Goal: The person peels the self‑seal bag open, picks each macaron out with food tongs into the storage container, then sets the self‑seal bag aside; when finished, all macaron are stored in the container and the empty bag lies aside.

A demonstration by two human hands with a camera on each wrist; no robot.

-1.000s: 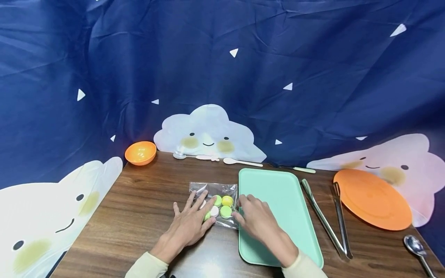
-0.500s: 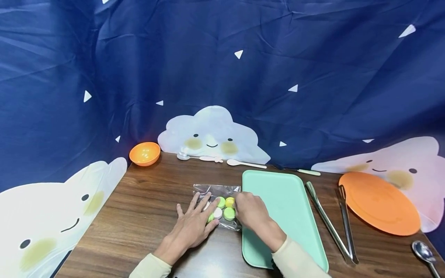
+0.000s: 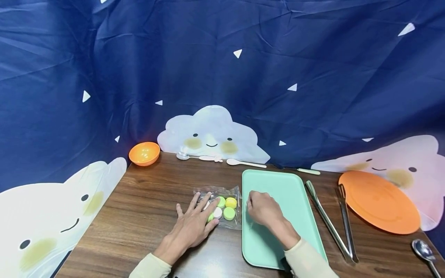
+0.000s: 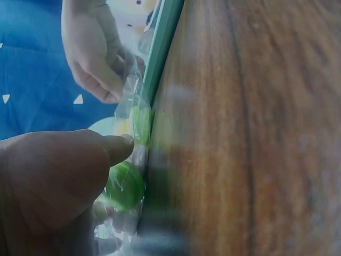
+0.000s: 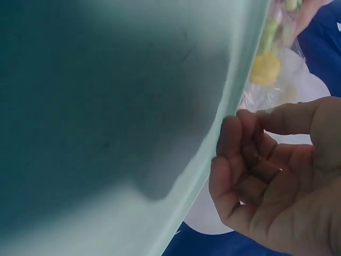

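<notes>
The clear bag (image 3: 219, 206) of green, yellow and white rounds lies at the lower centre of the head frame, on the wooden table (image 3: 139, 216), just left of the mint tray (image 3: 292, 193). It is pressed flat by the left hand (image 3: 194, 224), fingers straight. The right hand (image 3: 262, 208) is seen over the tray's left part, fingers curled; whether the bag's edge is pinched cannot be told.

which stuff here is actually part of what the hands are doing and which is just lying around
In hand:
clear bag of coloured discs, left hand flat on it
right hand, curled over the green tray

Lying about:
orange bowl
orange plate
tongs
pale spoons
metal spoon
</notes>
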